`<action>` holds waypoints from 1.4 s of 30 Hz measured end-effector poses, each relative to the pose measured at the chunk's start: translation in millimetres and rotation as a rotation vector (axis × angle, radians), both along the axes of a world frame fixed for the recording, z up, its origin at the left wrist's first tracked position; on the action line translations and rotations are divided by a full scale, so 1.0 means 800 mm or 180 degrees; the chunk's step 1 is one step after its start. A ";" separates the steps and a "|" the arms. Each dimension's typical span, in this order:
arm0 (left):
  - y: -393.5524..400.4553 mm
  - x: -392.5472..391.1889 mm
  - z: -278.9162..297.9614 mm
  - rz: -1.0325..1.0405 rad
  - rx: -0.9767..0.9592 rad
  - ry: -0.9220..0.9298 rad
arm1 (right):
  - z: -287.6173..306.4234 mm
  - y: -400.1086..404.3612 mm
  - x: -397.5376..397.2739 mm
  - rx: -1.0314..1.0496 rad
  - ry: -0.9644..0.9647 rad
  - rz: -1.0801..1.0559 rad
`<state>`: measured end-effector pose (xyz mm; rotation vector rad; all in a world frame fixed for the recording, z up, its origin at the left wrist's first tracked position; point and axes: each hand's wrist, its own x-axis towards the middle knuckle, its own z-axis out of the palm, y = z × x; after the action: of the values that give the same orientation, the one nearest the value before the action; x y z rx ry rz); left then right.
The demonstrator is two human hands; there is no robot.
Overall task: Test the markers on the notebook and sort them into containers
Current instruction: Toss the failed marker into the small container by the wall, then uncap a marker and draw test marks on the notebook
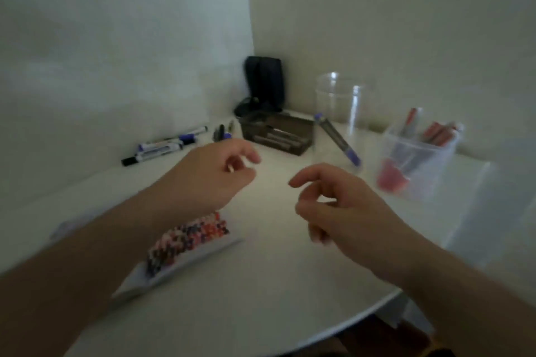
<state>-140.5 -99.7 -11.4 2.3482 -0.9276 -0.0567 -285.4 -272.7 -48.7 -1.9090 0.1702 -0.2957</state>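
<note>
The frame is blurred. My left hand (220, 171) hovers over the table's middle with loosely curled fingers, holding nothing. My right hand (333, 200) hangs beside it, also loosely curled and empty. The notebook (185, 243), covered in coloured scribbles, lies under my left forearm. Several blue and black markers (162, 148) lie by the left wall. A blue marker (338, 139) leans in a clear cup, near my right hand. A dark box (278, 132) holds dark markers. A clear tub (417, 159) on the right holds red markers.
A tall clear cup (342, 101) stands at the back right. A dark pouch (264, 81) leans in the wall corner. The white table (261, 298) has a rounded front edge at the lower right, and walls close it in at the left and back.
</note>
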 end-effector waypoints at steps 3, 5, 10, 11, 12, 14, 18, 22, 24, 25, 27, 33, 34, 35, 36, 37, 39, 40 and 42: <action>0.080 0.068 -0.032 0.0487 0.1024 0.0113 | -0.001 0.041 0.119 -0.0646 0.0251 0.0129; 0.113 0.095 -0.056 0.0581 0.1221 -0.0104 | -0.010 0.066 0.191 -0.1121 0.0382 0.0130; 0.129 0.119 -0.091 0.0386 0.0656 -0.0533 | -0.031 0.100 0.319 -0.2211 0.0401 -0.0520; 0.129 0.120 -0.094 0.0358 0.0584 -0.0512 | -0.034 0.103 0.334 -0.2337 0.0477 -0.0641; 0.129 0.122 -0.096 0.0347 0.0517 -0.0487 | -0.035 0.104 0.345 -0.2430 0.0573 -0.0728; 0.131 0.126 -0.100 0.0317 0.0405 -0.0455 | -0.037 0.108 0.359 -0.2514 0.0750 -0.0826; 0.134 0.130 -0.104 0.0295 0.0251 -0.0436 | -0.028 0.108 0.347 -0.2165 0.1008 -0.0667; 0.133 0.129 -0.102 0.0365 0.0159 -0.0315 | -0.014 0.106 0.286 -0.1115 0.0996 -0.0529; 0.135 0.125 -0.096 0.0379 -0.0151 -0.0156 | -0.005 0.116 0.259 -0.0351 0.0891 -0.0179; 0.136 0.122 -0.093 0.0385 -0.0370 -0.0065 | -0.001 0.125 0.250 -0.0062 0.0798 0.0104; 0.139 0.119 -0.090 0.0470 -0.0813 0.0029 | 0.001 0.141 0.240 -0.0092 0.0642 0.0695; 0.151 0.120 -0.091 0.0459 -0.1190 -0.0084 | -0.011 0.144 0.234 -0.0676 0.0541 0.1153; 0.153 0.119 -0.090 0.0368 -0.1073 -0.0184 | -0.012 0.139 0.235 -0.0277 0.0403 0.1130; 0.154 0.118 -0.090 0.0257 -0.0907 -0.0291 | -0.013 0.135 0.237 0.0200 0.0225 0.1133; 0.154 0.118 -0.090 0.0132 -0.0716 -0.0367 | -0.013 0.133 0.238 0.0613 0.0055 0.1182; 0.154 0.117 -0.091 -0.0002 -0.0524 -0.0376 | -0.013 0.132 0.239 0.0855 -0.0079 0.1259; 0.152 0.114 -0.092 -0.0227 -0.0206 -0.0340 | -0.014 0.134 0.237 0.0879 -0.0209 0.1381; 0.150 0.113 -0.092 -0.0289 -0.0115 -0.0335 | -0.015 0.135 0.236 0.0799 -0.0215 0.1357; 0.149 0.111 -0.090 -0.0312 -0.0072 -0.0308 | -0.017 0.135 0.236 0.0764 -0.0140 0.1194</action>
<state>-51.6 19.2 -83.7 2.3008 -1.0845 0.0282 -96.2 -164.4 -62.0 -1.6544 -0.1751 -0.0597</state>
